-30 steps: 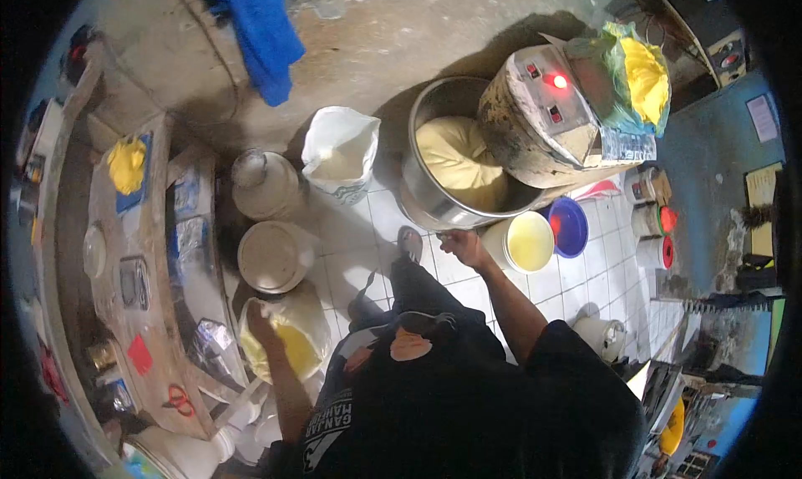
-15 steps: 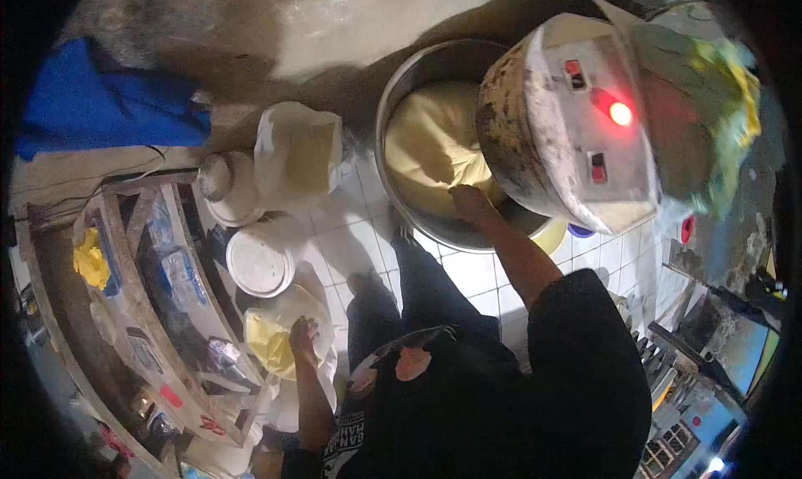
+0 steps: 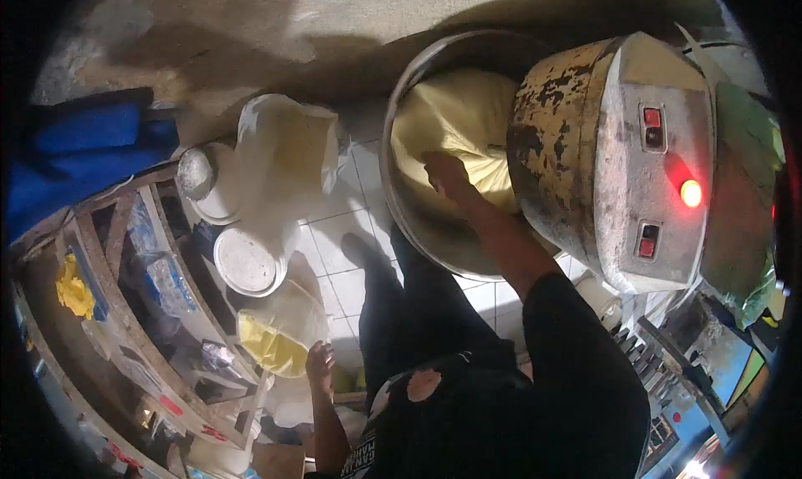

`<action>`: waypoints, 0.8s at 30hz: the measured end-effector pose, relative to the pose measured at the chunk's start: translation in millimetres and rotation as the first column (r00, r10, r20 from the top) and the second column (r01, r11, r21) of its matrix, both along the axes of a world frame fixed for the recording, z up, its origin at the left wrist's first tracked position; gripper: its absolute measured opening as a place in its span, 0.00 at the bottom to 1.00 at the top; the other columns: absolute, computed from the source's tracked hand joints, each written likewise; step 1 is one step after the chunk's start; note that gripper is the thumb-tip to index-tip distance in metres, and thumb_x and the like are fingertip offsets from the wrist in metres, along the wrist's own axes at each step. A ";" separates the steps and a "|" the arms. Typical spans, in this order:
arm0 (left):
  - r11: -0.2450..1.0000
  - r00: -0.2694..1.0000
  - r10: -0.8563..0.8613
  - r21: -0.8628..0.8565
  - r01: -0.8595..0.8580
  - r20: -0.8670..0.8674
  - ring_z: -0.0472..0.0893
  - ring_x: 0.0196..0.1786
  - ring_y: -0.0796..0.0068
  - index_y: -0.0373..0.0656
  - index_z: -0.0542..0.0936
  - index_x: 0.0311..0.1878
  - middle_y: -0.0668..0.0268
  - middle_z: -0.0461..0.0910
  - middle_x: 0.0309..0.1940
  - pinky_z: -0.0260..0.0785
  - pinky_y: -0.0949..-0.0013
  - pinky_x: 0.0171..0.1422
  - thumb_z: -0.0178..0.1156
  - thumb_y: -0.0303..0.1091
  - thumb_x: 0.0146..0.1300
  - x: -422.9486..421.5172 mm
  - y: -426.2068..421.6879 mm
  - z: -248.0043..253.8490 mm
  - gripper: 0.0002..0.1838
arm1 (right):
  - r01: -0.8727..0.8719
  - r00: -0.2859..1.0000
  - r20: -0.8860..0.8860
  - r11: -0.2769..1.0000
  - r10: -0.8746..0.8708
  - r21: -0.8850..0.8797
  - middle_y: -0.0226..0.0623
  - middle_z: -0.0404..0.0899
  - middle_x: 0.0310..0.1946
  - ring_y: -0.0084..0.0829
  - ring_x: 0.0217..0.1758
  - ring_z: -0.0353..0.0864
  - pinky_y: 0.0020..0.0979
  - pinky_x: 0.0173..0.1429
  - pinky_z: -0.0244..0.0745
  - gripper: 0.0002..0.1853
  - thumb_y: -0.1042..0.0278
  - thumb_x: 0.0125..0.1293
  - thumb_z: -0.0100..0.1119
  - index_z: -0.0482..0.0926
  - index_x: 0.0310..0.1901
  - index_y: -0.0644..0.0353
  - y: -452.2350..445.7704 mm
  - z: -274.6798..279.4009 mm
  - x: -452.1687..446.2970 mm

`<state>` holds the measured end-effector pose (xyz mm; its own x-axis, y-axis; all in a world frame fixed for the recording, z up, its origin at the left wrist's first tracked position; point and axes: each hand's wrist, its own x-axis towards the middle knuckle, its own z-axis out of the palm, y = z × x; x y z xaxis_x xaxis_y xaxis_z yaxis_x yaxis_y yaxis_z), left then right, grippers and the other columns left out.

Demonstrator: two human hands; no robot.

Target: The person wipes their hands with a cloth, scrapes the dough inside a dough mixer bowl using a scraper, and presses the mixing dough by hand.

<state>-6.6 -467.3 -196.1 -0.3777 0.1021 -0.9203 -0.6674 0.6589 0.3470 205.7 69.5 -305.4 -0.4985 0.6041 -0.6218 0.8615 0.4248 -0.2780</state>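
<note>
Right hand (image 3: 448, 178): fingers partly curled, over the smooth pale-yellow dough (image 3: 455, 103); cannot tell whether they grip it.
Dough: inside the large round steel bowl (image 3: 414, 207), folds running toward the machine.
Machine: scuffed cream metal mixer head (image 3: 560, 136) above the bowl, red lamp (image 3: 691, 193) lit.
Left hand (image 3: 320, 367): loosely open, beside the whitish bag (image 3: 302, 308) with yellow contents.

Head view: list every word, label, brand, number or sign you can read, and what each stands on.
"GAN", probably, on the black shirt: sideways white letters, the rest unclear.
"MAN", probably, on the same shirt, in the next line; the rest unclear.
Switch panel: any marks are too small to read.
Shelf packets: any print is too blurred.
Nothing else is legible.
</note>
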 end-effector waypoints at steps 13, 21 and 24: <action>0.986 0.983 -0.148 0.062 0.156 -0.109 0.79 0.53 0.69 0.40 0.71 0.63 0.62 0.79 0.53 0.68 0.65 0.57 0.50 0.40 0.71 -18.9 51.2 18.7 0.21 | 0.009 0.992 -0.128 0.967 0.024 0.253 0.45 0.79 0.49 0.40 0.52 0.80 0.37 0.55 0.76 0.18 0.70 0.60 0.58 0.76 0.54 0.61 -21.8 -51.7 31.8; 0.989 0.985 -0.142 0.027 0.145 -0.098 0.79 0.52 0.69 0.42 0.71 0.63 0.61 0.79 0.52 0.69 0.66 0.54 0.49 0.39 0.72 -22.7 23.1 -13.5 0.20 | 0.028 0.998 -0.058 0.990 -0.020 0.140 0.44 0.81 0.35 0.40 0.42 0.82 0.38 0.45 0.77 0.05 0.70 0.60 0.57 0.79 0.32 0.60 -84.9 -66.6 68.8; 0.990 0.995 -0.094 0.106 0.091 0.020 0.80 0.51 0.70 0.42 0.71 0.62 0.61 0.80 0.50 0.70 0.67 0.50 0.50 0.39 0.72 -18.4 -31.7 -40.2 0.20 | -0.053 0.999 -0.006 0.997 0.054 0.048 0.43 0.82 0.35 0.41 0.42 0.83 0.37 0.45 0.77 0.06 0.68 0.61 0.57 0.80 0.32 0.59 -68.7 -53.8 48.9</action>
<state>-25.1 -499.0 -236.4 -0.3396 0.2315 -0.9116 -0.6144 0.6792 0.4014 254.5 0.8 -359.2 -0.5356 0.6053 -0.5889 0.8351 0.4832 -0.2628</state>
